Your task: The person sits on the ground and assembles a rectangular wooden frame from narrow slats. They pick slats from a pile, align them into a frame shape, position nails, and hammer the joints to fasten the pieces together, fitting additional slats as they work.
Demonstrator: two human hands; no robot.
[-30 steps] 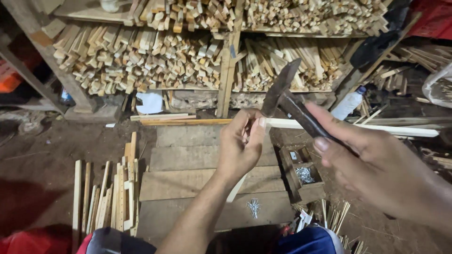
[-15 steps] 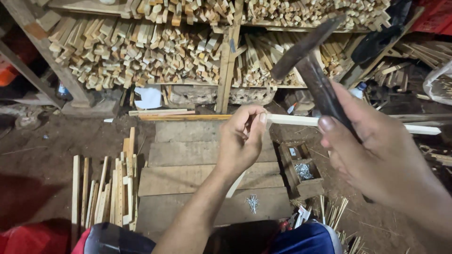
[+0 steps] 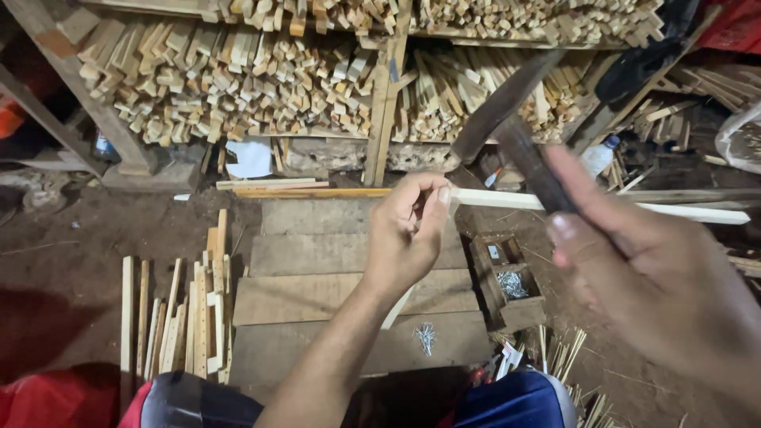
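Observation:
My left hand (image 3: pixel 408 238) pinches the end of a long pale wooden strip (image 3: pixel 674 211) that runs out to the right, above a low bench of rough planks (image 3: pixel 317 293). My right hand (image 3: pixel 658 285) grips the dark handle of a hammer (image 3: pixel 507 119), raised and blurred, its head up near the stacked wood. A second pale stick pokes out below my left wrist. A small heap of nails (image 3: pixel 426 337) lies on the front plank.
A small wooden box with nails (image 3: pixel 507 281) stands right of the bench. Cut sticks (image 3: pixel 190 317) lie on the dirt floor at the left. Shelves stacked with short wood pieces (image 3: pixel 238 71) fill the back. A plastic bottle (image 3: pixel 596 154) lies at the right.
The hammer has swung higher and nearer the camera, and my right hand has come closer. My left hand stays on the strip's end.

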